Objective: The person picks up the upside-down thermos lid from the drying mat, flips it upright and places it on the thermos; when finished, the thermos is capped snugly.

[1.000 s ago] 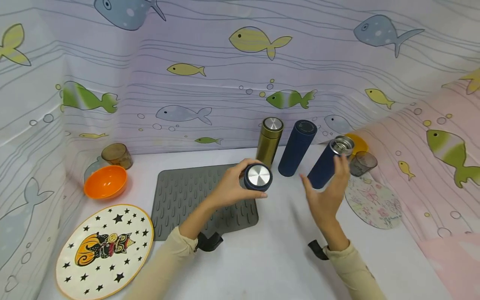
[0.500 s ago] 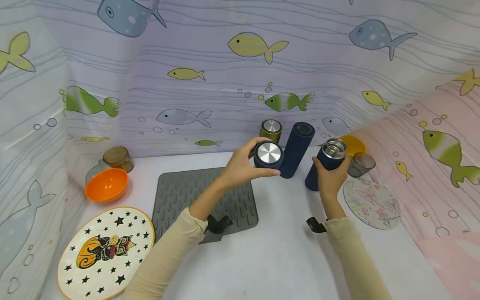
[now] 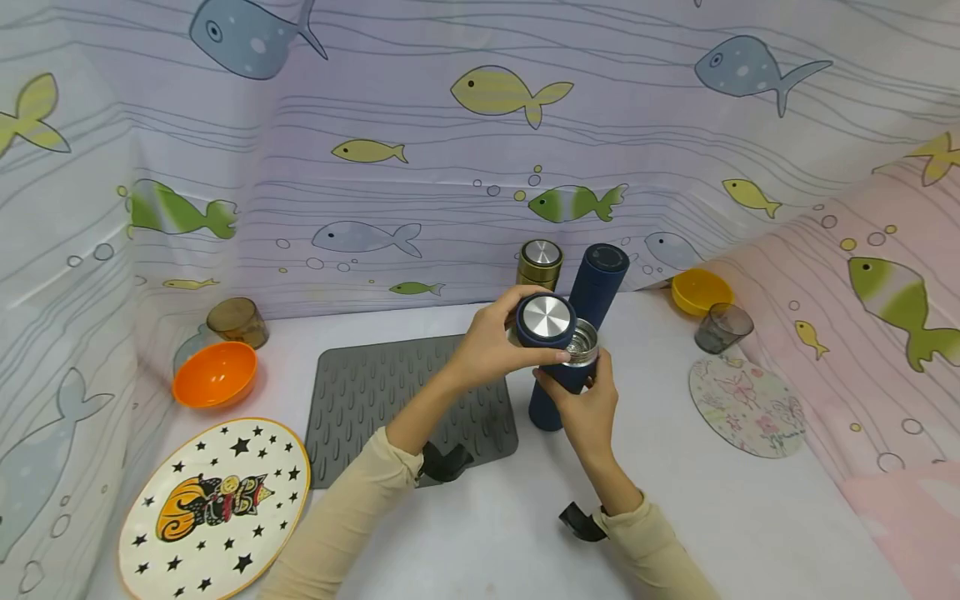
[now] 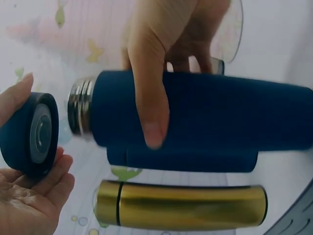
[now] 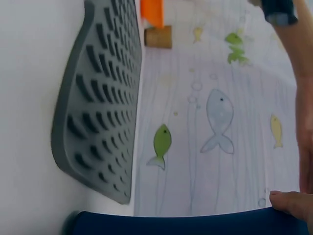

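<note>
My left hand (image 3: 491,346) grips a dark blue screw lid (image 3: 546,320) with a shiny steel top. In the left wrist view the underside of the lid (image 4: 41,132) faces the bare steel threaded neck (image 4: 80,106) of a blue thermos, with a small gap between them. My right hand (image 3: 588,408) grips that open thermos (image 3: 546,410) around its upper body; its thumb (image 4: 152,117) lies along the side. Behind the hands a second blue thermos (image 3: 597,287) and a gold thermos (image 3: 540,265) stand upright with their lids on.
A grey ribbed mat (image 3: 390,417) lies beneath my left forearm. To the left are an orange bowl (image 3: 215,375), a brown cup (image 3: 237,322) and an oval plate (image 3: 213,508). At right sit a yellow bowl (image 3: 701,292), a dark glass (image 3: 723,328) and a floral round mat (image 3: 746,408).
My right hand reached to the open thermos, took hold of it and brought it left, close to the lid. The left hand, still gripping the lid, shifted right.
</note>
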The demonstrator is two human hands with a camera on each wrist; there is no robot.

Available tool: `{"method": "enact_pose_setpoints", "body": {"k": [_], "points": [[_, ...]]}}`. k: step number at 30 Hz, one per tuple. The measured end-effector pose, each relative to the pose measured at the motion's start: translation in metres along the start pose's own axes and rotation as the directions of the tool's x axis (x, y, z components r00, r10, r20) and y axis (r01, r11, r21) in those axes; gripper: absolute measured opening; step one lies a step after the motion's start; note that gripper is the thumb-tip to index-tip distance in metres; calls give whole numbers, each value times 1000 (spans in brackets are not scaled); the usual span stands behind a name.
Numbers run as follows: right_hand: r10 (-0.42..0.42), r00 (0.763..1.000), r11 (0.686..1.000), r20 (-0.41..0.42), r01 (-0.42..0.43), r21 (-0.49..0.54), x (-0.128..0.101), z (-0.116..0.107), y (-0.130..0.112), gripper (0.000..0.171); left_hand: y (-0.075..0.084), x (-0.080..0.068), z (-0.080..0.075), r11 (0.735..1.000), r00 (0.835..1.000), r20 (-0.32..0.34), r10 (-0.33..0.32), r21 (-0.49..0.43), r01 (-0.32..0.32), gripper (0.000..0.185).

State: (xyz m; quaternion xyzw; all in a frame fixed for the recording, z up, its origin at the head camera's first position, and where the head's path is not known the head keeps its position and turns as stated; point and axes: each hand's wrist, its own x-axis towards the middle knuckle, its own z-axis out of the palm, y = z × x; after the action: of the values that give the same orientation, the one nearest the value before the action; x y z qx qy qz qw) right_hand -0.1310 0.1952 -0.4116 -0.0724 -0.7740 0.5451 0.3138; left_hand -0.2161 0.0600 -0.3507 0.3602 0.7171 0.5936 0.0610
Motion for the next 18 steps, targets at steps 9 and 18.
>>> {"method": "enact_pose_setpoints", "body": {"k": [9, 18], "points": [[-3, 1000, 1000, -13, 3, 12, -11, 5, 4, 66, -12, 4, 28, 999, 998, 20, -52, -6, 53, 76], [-41, 999, 999, -27, 41, 3, -10, 5, 3, 60, -29, 3, 42, 996, 1000, -21, -23, 87, 25, 72]]}}
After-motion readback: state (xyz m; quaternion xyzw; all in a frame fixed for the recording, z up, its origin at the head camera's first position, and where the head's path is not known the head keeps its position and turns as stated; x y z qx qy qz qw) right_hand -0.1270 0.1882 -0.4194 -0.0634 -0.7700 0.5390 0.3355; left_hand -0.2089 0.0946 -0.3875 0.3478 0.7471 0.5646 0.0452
